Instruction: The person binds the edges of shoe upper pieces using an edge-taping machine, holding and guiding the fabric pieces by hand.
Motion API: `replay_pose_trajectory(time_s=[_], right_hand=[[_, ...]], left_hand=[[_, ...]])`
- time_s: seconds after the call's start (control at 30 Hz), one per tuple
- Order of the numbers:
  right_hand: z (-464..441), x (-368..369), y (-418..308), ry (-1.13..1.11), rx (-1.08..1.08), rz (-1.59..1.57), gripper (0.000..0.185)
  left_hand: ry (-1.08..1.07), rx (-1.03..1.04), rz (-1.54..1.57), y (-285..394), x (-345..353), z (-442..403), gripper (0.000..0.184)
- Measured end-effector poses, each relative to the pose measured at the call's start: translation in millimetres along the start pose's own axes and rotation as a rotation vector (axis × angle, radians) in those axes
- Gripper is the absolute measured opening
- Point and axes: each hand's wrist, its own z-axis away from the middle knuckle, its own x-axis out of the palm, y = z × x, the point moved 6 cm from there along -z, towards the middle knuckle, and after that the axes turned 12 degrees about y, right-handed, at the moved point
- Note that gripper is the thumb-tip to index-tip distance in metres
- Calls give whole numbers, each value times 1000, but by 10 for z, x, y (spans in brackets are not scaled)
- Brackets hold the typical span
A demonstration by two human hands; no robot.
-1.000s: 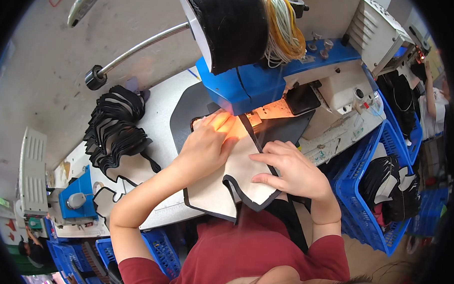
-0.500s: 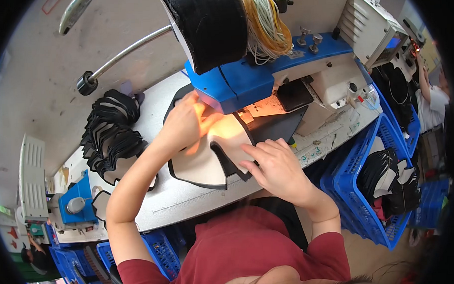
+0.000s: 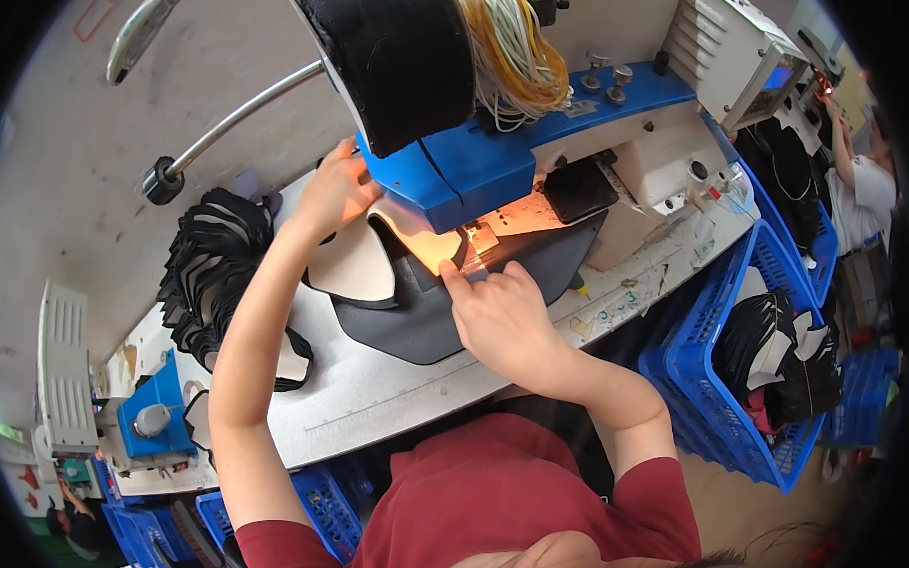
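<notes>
A cream fabric piece with black edging (image 3: 352, 266) lies on the dark plate (image 3: 416, 330) under the blue machine head (image 3: 456, 179). Orange light falls on its right part. My left hand (image 3: 336, 193) is at the piece's far left side beside the machine head, fingers apart, some of them hidden behind the head. My right hand (image 3: 501, 317) touches the right edge of the piece with an outstretched index finger, the other fingers loosely curled over the plate.
Stacked black-edged pieces (image 3: 214, 272) stand on the left of the white table (image 3: 379, 417). A blue basket (image 3: 678, 376) holding dark pieces is on the right. A metal rod (image 3: 253, 111) reaches over the table. Another person (image 3: 860, 190) is at the far right.
The piece has shifted left and away from me and turned under the machine head. My left hand has moved left and farther up; my right hand has moved left, closer to the lit spot.
</notes>
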Motion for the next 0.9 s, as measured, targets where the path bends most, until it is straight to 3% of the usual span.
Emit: replay_pose_trajectory(time_s=[0.07,0.2,0.23,0.37,0.47,0.53,0.57,0.7,0.8,0.83,0.9], right_hand=[[-82,51,12,-5,14,2,36],[-246,143,-22,-12,10,18,37],[-276,163,-38,102,-35,74,38],[-332,271,-88,53,-50,137,30],[-186,169,-218,-172,-64,-132,24],[-148,47,-182,-119,41,-463,23],[-173,-5,-138,18,63,-468,24],[-202,61,-108,304,125,-251,31],[-139,276,-274,210,68,-523,35],[-154,204,-352,179,119,-614,34],[-88,107,-557,260,-4,-620,36]], left_hand=[[-60,-106,-43,-7,-54,-21,34],[-32,-23,144,-292,32,-155,37],[-59,-39,159,-391,68,-188,41],[-106,-84,-52,-601,63,-95,55],[-30,-108,84,-512,-49,240,65],[31,-204,273,-264,-170,585,66],[75,-54,45,-97,-258,708,64],[157,12,146,319,-354,1207,62],[263,45,79,549,-468,1477,55],[302,-6,52,550,-496,1574,57],[359,-136,138,519,-524,1801,59]])
